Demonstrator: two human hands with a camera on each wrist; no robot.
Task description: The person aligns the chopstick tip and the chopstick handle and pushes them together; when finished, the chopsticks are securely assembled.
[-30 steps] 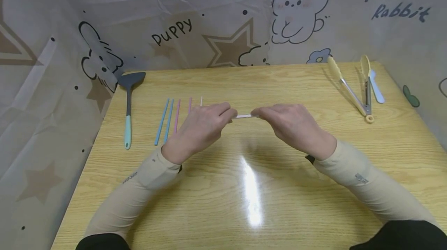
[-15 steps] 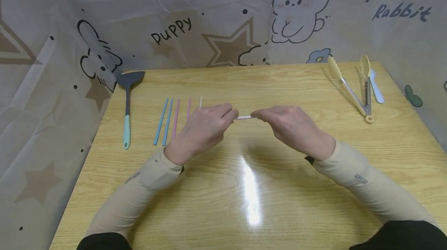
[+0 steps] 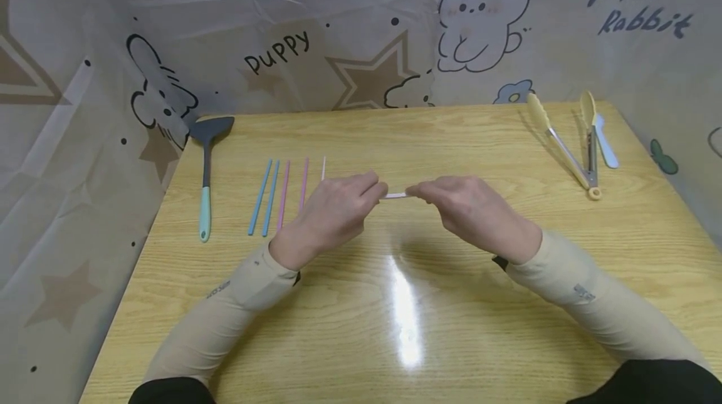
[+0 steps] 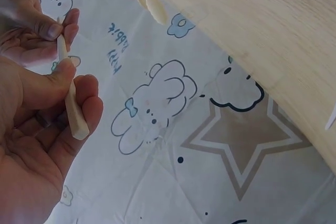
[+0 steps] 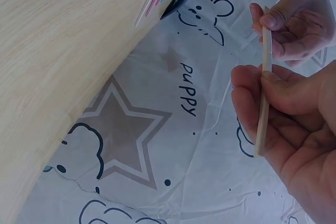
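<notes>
Above the middle of the table, both hands hold one pale chopstick [image 3: 397,195] level between them. My left hand [image 3: 335,211] pinches one half with thumb and fingers; in the left wrist view the chopstick's squared thick end [image 4: 78,128] sticks out past the fingers. My right hand [image 3: 476,213] pinches the other half, and its thinner end [image 5: 259,148] lies along the fingers in the right wrist view. Left of my hands, a pair of blue chopsticks [image 3: 265,197], a pair of pink chopsticks [image 3: 284,194] and a white chopstick [image 3: 324,168], partly hidden by my left hand, lie on the table.
A turner [image 3: 207,163] with a dark head and mint handle lies at the table's left side. Spread tongs [image 3: 569,156] with cream tips lie at the back right, beside a light-blue utensil [image 3: 607,144]. Printed cloth [image 3: 361,34] hangs behind the wooden table [image 3: 350,329].
Both hands have come slightly nearer the body with the chopstick still between them. The left hand has shifted a little to the right. Things on the table have stayed put.
</notes>
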